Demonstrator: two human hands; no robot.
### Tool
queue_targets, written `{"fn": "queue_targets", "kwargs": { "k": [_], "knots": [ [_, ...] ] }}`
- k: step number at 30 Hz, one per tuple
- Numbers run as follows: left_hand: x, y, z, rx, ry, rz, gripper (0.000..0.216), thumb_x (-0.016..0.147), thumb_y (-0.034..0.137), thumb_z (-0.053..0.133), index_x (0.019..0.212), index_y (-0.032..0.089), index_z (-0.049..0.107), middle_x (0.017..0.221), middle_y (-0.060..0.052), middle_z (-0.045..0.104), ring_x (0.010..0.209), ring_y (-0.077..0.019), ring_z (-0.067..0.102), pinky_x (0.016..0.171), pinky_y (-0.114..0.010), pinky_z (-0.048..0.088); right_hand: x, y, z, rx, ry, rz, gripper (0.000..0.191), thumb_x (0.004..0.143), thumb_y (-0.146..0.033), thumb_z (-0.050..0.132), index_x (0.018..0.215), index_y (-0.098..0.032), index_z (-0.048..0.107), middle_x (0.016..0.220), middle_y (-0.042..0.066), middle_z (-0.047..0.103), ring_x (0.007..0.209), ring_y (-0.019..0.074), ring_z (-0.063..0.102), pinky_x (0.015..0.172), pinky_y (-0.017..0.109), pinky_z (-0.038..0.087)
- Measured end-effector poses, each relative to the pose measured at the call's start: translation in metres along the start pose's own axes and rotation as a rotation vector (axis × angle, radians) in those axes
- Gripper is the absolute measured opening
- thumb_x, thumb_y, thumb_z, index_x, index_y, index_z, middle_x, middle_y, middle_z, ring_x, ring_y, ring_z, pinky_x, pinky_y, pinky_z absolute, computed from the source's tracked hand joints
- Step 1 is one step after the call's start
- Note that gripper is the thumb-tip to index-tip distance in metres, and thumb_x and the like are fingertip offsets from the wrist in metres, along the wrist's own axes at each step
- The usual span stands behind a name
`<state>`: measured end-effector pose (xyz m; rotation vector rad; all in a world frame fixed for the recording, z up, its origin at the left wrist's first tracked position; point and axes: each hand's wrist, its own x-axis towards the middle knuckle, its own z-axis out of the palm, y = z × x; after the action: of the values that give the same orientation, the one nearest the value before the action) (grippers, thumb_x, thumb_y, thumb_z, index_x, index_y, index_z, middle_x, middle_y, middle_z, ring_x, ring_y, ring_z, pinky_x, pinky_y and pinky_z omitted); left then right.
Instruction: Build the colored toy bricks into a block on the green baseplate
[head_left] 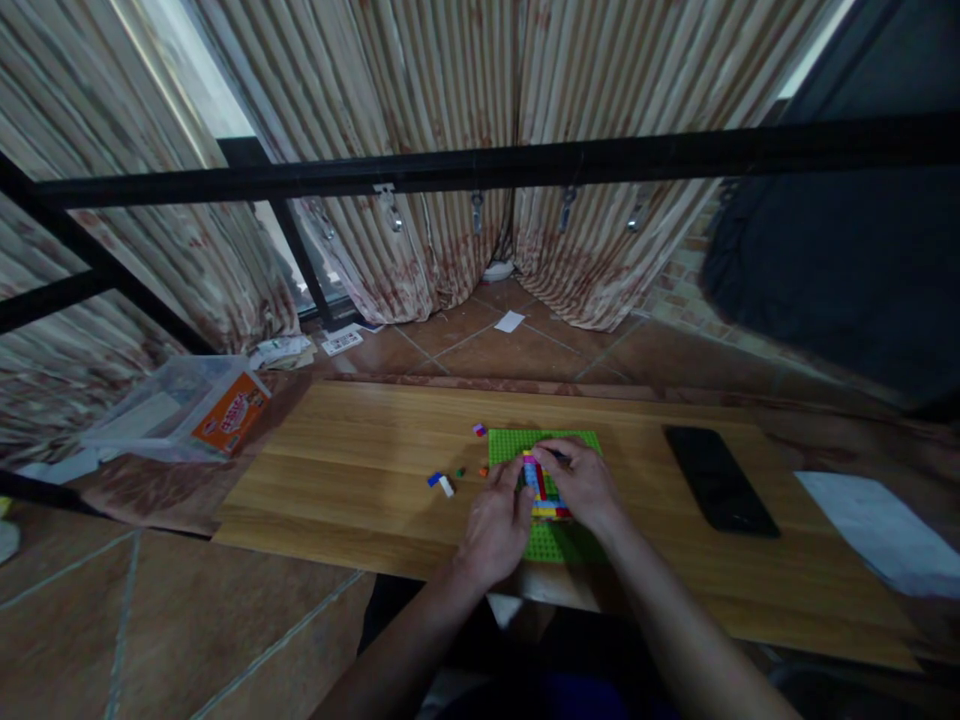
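Note:
A green studded baseplate (pixel 544 548) lies on the wooden table, with a low structure of toy building bricks (pixel 551 508) in red, yellow, blue and pink on its middle. My left hand (pixel 495 525) grips the structure's left side, fingers bent against the bricks. From the right, my right hand (pixel 589 485) has its thumb and fingers closed at the pink bricks on the far end. My fingers hide part of the structure. Left of the plate lie a blue brick (pixel 434 480), a white brick (pixel 447 487), a small green piece (pixel 460 471), an orange piece (pixel 484 471) and a pink-purple brick (pixel 479 430).
A black phone (pixel 720 480) rests on the table's right part, with white paper (pixel 885 525) beyond it. At the left stands a clear plastic box (pixel 161 400) with an orange label. Behind the table are a black metal bar (pixel 480 170) with hooks and striped curtains (pixel 442 90).

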<state>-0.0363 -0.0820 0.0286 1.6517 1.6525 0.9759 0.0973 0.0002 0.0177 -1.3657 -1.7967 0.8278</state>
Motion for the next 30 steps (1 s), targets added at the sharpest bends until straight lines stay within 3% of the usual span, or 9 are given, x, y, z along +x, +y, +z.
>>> {"fn": "queue_targets", "kwargs": {
  "k": [7,11,15,18,30],
  "knots": [
    [0.033,-0.013,0.006,-0.187,0.135,-0.086,0.031,0.089,0.031,0.048,0.111,0.018,0.066,0.113,-0.01,0.067,0.104,-0.0207,0.063,0.096,-0.037,0.048,0.002,0.003,0.002,0.126,0.016,0.023,0.028,0.078,-0.045,0.061,0.08,-0.022,0.075,0.084,0.006,0.071,0.079,0.0213,0.065,0.079,0.036,0.048],
    [0.052,-0.019,0.012,-0.459,0.078,-0.166,0.026,0.083,0.035,0.056,0.092,0.017,0.072,0.092,-0.006,0.072,0.084,-0.0189,0.066,0.079,-0.031,0.052,0.002,0.003,0.001,0.174,0.029,0.044,0.035,0.079,-0.05,0.058,0.082,-0.02,0.075,0.084,0.006,0.072,0.077,0.0212,0.066,0.073,0.034,0.05],
    [0.054,-0.018,0.017,-0.632,0.043,-0.21,0.027,0.081,0.039,0.058,0.083,0.016,0.073,0.076,-0.002,0.071,0.068,-0.0145,0.062,0.068,-0.025,0.049,0.002,0.004,0.0,0.422,0.098,0.245,0.041,0.08,-0.056,0.055,0.087,-0.021,0.075,0.088,0.006,0.075,0.08,0.022,0.068,0.071,0.033,0.052],
    [0.052,-0.016,0.018,-0.661,0.069,-0.216,0.026,0.079,0.039,0.06,0.081,0.016,0.072,0.074,-0.001,0.071,0.065,-0.0134,0.061,0.065,-0.024,0.047,0.002,0.007,0.0,0.583,0.164,0.36,0.036,0.075,-0.055,0.06,0.085,-0.023,0.074,0.09,0.004,0.076,0.082,0.0215,0.069,0.073,0.032,0.053],
    [0.049,-0.012,0.024,-0.548,0.164,-0.157,0.026,0.082,0.036,0.055,0.081,0.017,0.074,0.075,-0.001,0.071,0.067,-0.0149,0.061,0.062,-0.024,0.047,0.002,0.013,0.009,0.655,0.238,0.371,0.032,0.07,-0.052,0.064,0.08,-0.023,0.072,0.085,0.004,0.075,0.083,0.022,0.068,0.077,0.034,0.053]
  ]
}}
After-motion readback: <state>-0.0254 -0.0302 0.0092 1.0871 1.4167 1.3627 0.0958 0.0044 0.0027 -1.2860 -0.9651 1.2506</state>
